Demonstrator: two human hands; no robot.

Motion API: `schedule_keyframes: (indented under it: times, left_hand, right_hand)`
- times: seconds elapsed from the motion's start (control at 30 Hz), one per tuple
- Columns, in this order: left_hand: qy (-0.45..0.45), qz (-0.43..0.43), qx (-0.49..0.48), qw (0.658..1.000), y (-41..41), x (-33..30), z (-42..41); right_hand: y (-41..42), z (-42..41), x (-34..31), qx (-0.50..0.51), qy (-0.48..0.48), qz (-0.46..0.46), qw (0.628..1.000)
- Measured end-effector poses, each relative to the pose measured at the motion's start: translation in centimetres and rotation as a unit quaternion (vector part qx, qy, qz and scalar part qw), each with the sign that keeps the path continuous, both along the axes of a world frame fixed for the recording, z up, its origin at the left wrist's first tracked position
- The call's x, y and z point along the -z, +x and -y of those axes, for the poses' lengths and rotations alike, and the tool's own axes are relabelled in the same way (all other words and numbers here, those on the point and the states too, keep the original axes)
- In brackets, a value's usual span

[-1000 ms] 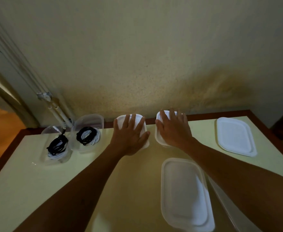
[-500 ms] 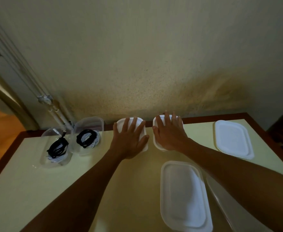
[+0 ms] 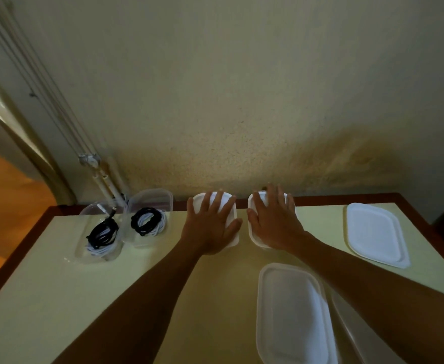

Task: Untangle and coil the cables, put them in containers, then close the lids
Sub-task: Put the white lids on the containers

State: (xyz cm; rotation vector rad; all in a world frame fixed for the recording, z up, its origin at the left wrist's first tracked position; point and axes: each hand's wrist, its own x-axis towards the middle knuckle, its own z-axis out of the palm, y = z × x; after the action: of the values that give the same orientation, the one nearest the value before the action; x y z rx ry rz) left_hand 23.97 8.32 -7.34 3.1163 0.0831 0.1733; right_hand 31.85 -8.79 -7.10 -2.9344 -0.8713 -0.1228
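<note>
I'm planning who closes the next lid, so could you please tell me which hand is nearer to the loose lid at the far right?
Right. The right hand rests beside the lid; the left hand lies farther left.

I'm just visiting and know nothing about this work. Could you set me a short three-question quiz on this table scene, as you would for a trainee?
1. True or false: both hands lie flat on white lids at the far edge of the table.
2. How many clear containers with coiled cables stand open, without lids? A) one B) two C) four
3. Fill in: the coiled cables are black and ____.

Key
1. True: the left hand presses the left lidded container, and the right hand presses the right lidded container.
2. B: the outer open container and the inner open container.
3. White, as in the outer cables and inner cables.
</note>
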Motion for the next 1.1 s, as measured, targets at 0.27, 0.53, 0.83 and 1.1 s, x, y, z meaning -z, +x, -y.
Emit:
schedule_keyframes:
  times: [0.27, 0.53, 0.83, 1.1]
  left_hand:
    - [-0.017, -0.012, -0.031, 0.999, -0.3, -0.2, 0.5]
    - [-0.017, -0.023, 0.002, 1.0, -0.2, -1.3, 0.0]
    - [-0.131, 0.176, -0.058, 0.974, 0.7, -3.8, 8.5]
    - [-0.356, -0.072, 0.078, 0.928, 1.2, -7.6, 22.2]
  right_hand:
    - [0.2, 1.3, -1.5, -0.01, 0.161, -0.009, 0.987]
    - [-1.2, 16.0, -2.5, 0.105, 0.113, -0.051, 0.987]
    - [-2.9, 25.0, -2.2, 0.06, -0.023, -0.088, 0.994]
    - [-4.3, 24.2, -4.7, 0.163, 0.423, -0.102, 0.886]
